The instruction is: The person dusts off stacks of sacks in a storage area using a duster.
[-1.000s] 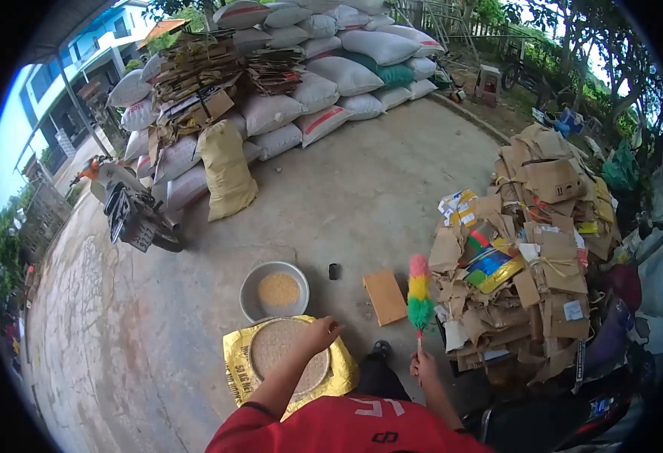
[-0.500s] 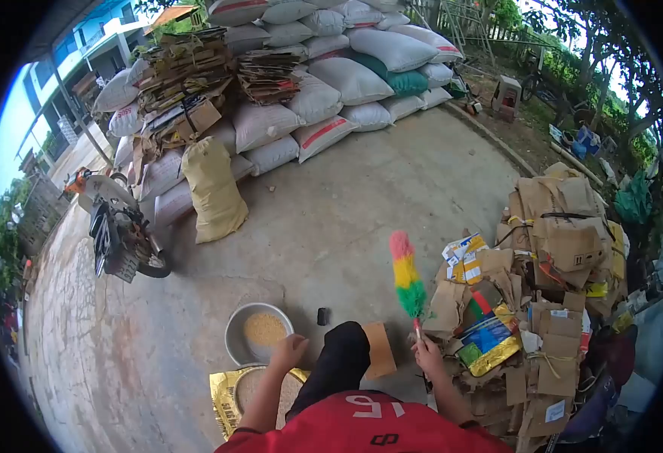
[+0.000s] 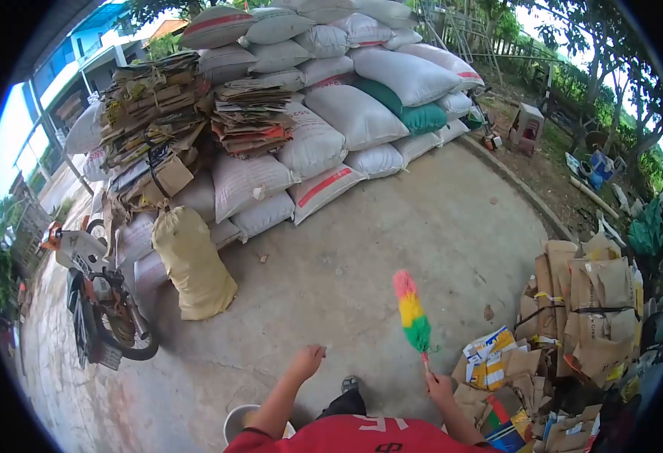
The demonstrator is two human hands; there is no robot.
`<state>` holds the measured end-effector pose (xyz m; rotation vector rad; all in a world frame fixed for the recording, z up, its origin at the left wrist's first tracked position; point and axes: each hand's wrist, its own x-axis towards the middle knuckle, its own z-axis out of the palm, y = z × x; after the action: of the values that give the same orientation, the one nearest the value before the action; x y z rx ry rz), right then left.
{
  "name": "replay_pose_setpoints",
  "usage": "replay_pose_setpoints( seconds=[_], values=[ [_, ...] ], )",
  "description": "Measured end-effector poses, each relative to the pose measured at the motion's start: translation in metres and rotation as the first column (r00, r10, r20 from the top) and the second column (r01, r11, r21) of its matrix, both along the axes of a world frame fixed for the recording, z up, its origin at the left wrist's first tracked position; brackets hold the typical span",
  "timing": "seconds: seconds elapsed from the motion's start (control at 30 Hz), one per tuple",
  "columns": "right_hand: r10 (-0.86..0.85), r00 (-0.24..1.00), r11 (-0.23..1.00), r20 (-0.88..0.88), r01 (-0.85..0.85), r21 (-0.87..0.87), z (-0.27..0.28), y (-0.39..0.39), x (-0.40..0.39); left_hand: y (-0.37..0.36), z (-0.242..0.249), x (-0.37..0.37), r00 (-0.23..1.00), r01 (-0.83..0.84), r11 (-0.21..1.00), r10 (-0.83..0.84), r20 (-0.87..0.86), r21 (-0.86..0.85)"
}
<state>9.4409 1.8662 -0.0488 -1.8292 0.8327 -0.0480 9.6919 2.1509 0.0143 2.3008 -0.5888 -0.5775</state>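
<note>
My right hand is wrapped round the handle of a feather duster. The duster points up and away from me, with a pink tip, a yellow middle and a green base. My left hand is held out over the concrete, its fingers curled and nothing showing in them. Below my left forearm, a metal basin is partly hidden by the arm and the red shirt. One shoe shows on the floor between my hands.
Ahead stands a high stack of white sacks with flattened cardboard on its left part. A yellow sack leans at its foot. A motorbike is parked at left. Cardboard bundles lie at right.
The view has shifted forward and up, so the basin has slid to the bottom edge and the golden bag beside it is out of sight. Both hands have moved lower in the picture; the duster stays held.
</note>
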Motion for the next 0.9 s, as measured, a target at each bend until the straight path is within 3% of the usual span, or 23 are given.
replay_pose_setpoints(
  seconds=[0.07, 0.13, 0.3, 0.37, 0.5, 0.57, 0.67, 0.77, 0.83, 0.9],
  values=[
    [-0.149, 0.989, 0.985, -0.002, 0.149, 0.089, 0.025, -0.013, 0.052, -0.019, 0.033, 0.060, 0.995, -0.036, 0.999, 0.035, 0.095, 0.002],
    [-0.253, 0.966, 0.954, 0.052, 0.241, 0.178, 0.087, -0.017, 0.108, -0.047, 0.058, 0.109, 0.994, -0.033, 0.999, 0.031, 0.105, 0.018],
    [-0.232, 0.956, 0.969, 0.178, 0.210, 0.131, 0.106, -0.080, 0.218, -0.127, 0.076, 0.230, 0.988, -0.005, 0.999, 0.013, 0.154, -0.049],
    [-0.212, 0.956, 0.976, 0.205, 0.198, 0.088, 0.101, -0.112, 0.267, -0.171, 0.076, 0.283, 0.980, -0.018, 0.977, 0.059, 0.191, -0.210],
    [-0.124, 0.972, 0.991, 0.197, 0.133, -0.030, 0.051, -0.200, 0.375, -0.261, 0.059, 0.404, 0.937, 0.013, 0.936, 0.111, 0.330, -0.352],
    [-0.085, 0.977, 0.993, 0.196, 0.098, -0.058, 0.047, -0.249, 0.437, -0.296, 0.077, 0.463, 0.978, 0.037, 0.999, -0.031, 0.204, -0.025],
    [-0.093, 0.967, 0.989, 0.237, 0.116, -0.086, 0.057, -0.301, 0.544, -0.340, 0.082, 0.532, 0.955, 0.023, 0.996, 0.003, 0.298, -0.084],
    [-0.047, 0.975, 0.995, 0.217, 0.065, -0.074, 0.079, -0.361, 0.644, -0.363, 0.088, 0.588, 0.975, -0.083, 0.996, 0.076, 0.211, 0.022],
    [0.014, 0.967, 0.990, 0.256, 0.023, -0.141, 0.083, -0.399, 0.712, -0.373, 0.078, 0.629, 0.966, -0.180, 0.978, 0.196, 0.172, -0.103],
    [0.043, 0.961, 0.985, 0.274, 0.004, -0.170, 0.094, -0.440, 0.777, -0.388, 0.052, 0.679, 0.949, -0.246, 0.967, 0.254, 0.187, -0.064]
  ],
)
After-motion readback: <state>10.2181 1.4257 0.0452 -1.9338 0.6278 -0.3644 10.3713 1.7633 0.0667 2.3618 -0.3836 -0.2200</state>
